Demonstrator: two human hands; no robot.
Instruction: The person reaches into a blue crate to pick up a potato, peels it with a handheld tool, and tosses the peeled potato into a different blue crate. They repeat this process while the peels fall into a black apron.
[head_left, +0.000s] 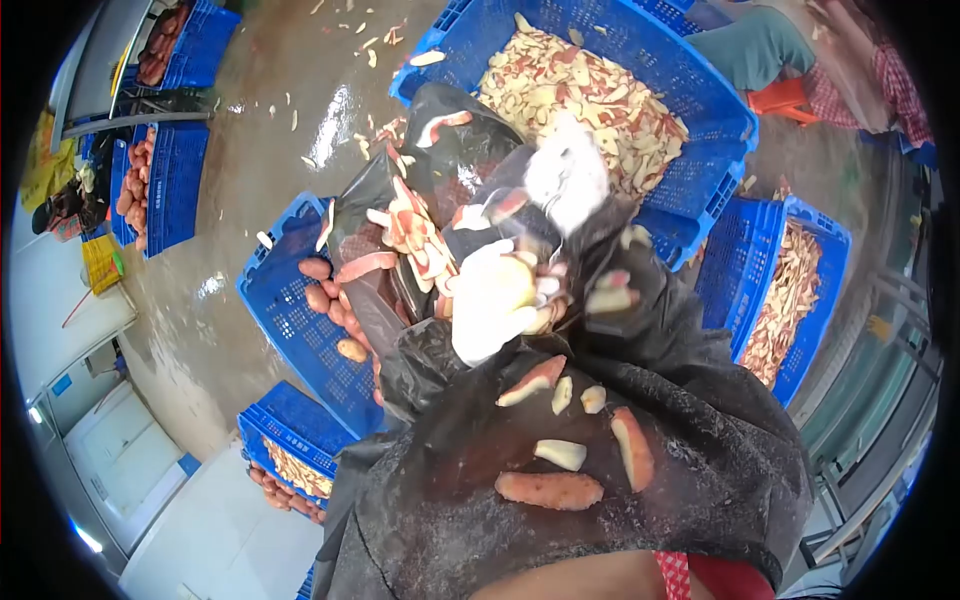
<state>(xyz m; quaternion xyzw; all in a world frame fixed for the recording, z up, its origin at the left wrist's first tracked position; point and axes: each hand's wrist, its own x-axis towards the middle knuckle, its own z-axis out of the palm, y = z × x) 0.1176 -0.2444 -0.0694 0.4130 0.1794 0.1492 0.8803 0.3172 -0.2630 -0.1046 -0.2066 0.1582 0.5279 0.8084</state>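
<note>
My left hand (484, 318), in a white glove, is closed around a pale, partly peeled potato (513, 280) above my lap. Up and to the right of it, my right hand (567, 180) is also white-gloved and smeared by motion; its fingers and anything in them cannot be made out. Red-and-cream peel strips (413, 235) lie heaped on the black plastic apron (430, 480) beside my left hand. Lower on the apron are more loose peelings, among them a long reddish strip (549, 490) and a pale piece (560, 455).
A large blue crate (715, 100) of peelings stands ahead, and a blue crate (270, 270) with unpeeled potatoes (335, 305) at my left. Another peel crate (740, 260) is at right. Scraps litter the wet floor (270, 150). Another person's leg (760, 50) shows at upper right.
</note>
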